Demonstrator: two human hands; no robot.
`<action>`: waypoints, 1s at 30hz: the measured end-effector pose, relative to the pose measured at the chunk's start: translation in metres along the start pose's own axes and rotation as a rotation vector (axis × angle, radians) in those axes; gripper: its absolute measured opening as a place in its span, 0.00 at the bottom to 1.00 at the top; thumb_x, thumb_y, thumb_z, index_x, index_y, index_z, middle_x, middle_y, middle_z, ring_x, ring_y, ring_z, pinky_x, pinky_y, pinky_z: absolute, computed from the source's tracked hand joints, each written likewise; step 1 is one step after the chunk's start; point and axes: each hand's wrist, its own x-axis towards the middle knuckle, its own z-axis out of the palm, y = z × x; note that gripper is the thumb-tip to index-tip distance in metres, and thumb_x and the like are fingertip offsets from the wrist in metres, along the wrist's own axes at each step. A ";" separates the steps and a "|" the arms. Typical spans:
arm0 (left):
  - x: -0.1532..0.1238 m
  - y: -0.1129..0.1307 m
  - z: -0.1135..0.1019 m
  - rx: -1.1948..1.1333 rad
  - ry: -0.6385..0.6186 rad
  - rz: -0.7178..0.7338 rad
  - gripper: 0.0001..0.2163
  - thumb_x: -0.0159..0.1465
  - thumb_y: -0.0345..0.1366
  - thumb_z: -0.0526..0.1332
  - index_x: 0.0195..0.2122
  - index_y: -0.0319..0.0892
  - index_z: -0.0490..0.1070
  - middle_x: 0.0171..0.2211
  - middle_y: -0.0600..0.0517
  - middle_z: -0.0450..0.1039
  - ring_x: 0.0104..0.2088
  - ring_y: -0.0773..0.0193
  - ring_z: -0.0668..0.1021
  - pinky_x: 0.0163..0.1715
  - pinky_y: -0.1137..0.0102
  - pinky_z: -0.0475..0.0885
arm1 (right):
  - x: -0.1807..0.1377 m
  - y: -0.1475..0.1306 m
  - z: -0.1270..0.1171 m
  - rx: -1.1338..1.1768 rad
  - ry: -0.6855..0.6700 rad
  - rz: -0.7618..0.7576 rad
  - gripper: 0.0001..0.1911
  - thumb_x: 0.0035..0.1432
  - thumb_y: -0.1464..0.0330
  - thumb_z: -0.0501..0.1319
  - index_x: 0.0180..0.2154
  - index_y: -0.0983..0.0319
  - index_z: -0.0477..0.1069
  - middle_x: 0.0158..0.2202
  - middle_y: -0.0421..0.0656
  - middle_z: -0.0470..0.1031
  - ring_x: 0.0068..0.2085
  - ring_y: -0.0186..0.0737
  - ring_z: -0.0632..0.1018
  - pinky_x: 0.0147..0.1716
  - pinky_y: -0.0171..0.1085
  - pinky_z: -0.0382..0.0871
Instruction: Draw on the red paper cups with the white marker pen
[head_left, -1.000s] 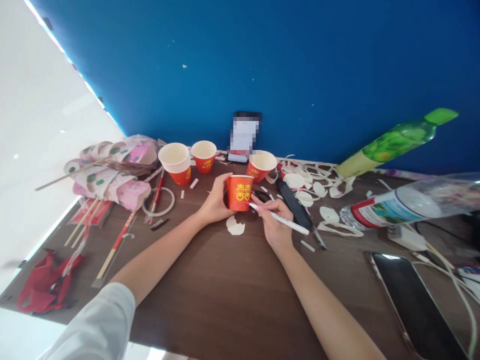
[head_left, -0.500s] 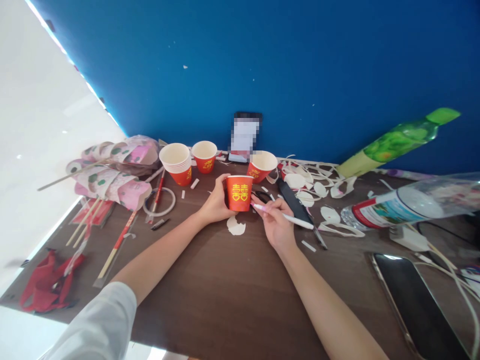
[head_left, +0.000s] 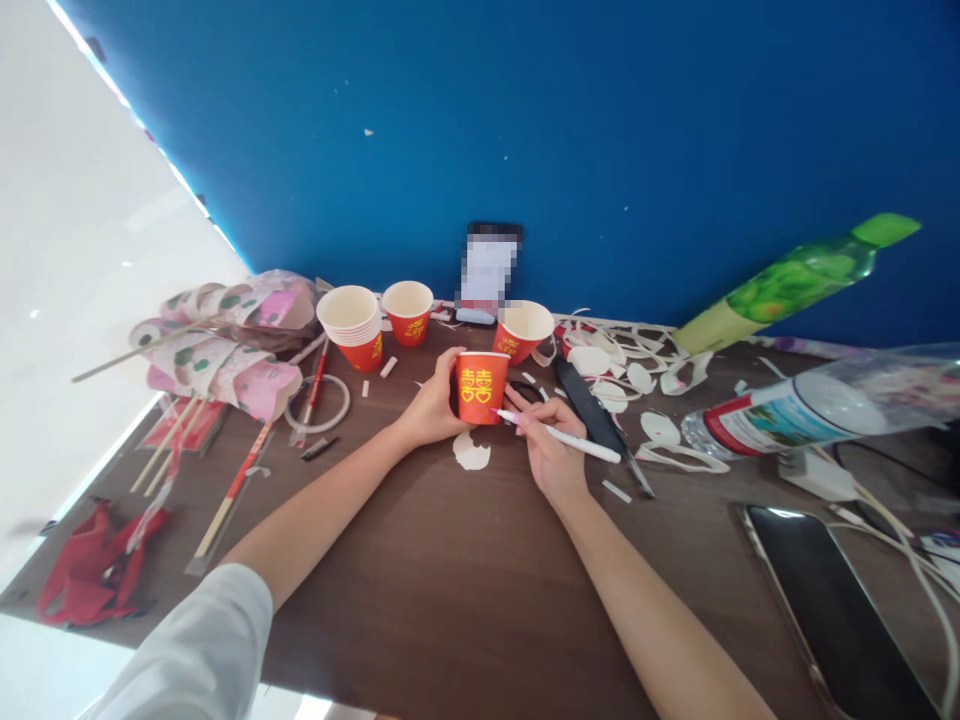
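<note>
A red paper cup (head_left: 480,390) with yellow characters is gripped from its left side by my left hand (head_left: 436,402), upright with its mouth up. Between the fingers of my right hand (head_left: 556,450) is a white marker pen (head_left: 581,442). Its pink tip meets the lower right of the cup's front, though I cannot tell if it presses on it. Behind stand a stack of paper cups (head_left: 351,330), a single red cup (head_left: 409,315) and another cup (head_left: 525,332) that leans slightly. A torn white paper piece (head_left: 472,451) lies below the held cup.
A phone (head_left: 487,275) leans on the blue wall. White paper scraps (head_left: 600,365) and a dark box cutter (head_left: 592,405) lie to the right, near a green-capped bottle (head_left: 787,280), a water bottle (head_left: 795,410) and a black phone (head_left: 832,600). Wrapped chopsticks (head_left: 236,490) lie left.
The marker's tip has shifted left onto the front of the cup, and my right hand has moved slightly left. The cup has turned a little; my left hand keeps its hold.
</note>
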 end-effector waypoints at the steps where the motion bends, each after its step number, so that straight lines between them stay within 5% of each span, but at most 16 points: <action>1: 0.000 0.000 0.000 0.002 0.003 -0.003 0.45 0.48 0.37 0.72 0.61 0.44 0.44 0.57 0.38 0.63 0.55 0.48 0.72 0.54 0.57 0.69 | 0.000 0.001 -0.001 -0.012 -0.004 0.000 0.12 0.44 0.67 0.71 0.21 0.58 0.68 0.17 0.34 0.71 0.51 0.51 0.79 0.58 0.57 0.66; 25: 0.000 0.001 0.000 0.005 0.009 -0.010 0.45 0.47 0.35 0.72 0.60 0.45 0.43 0.57 0.38 0.63 0.54 0.49 0.73 0.53 0.57 0.69 | 0.001 0.003 0.000 -0.062 0.019 -0.067 0.15 0.46 0.65 0.71 0.21 0.59 0.65 0.19 0.32 0.68 0.42 0.46 0.82 0.59 0.56 0.65; 30: -0.001 0.001 0.000 0.012 0.010 -0.020 0.46 0.47 0.36 0.72 0.61 0.45 0.43 0.56 0.39 0.64 0.53 0.50 0.74 0.52 0.58 0.70 | 0.000 0.001 0.002 -0.008 0.025 -0.004 0.15 0.44 0.66 0.71 0.21 0.59 0.65 0.20 0.32 0.67 0.47 0.49 0.81 0.58 0.57 0.66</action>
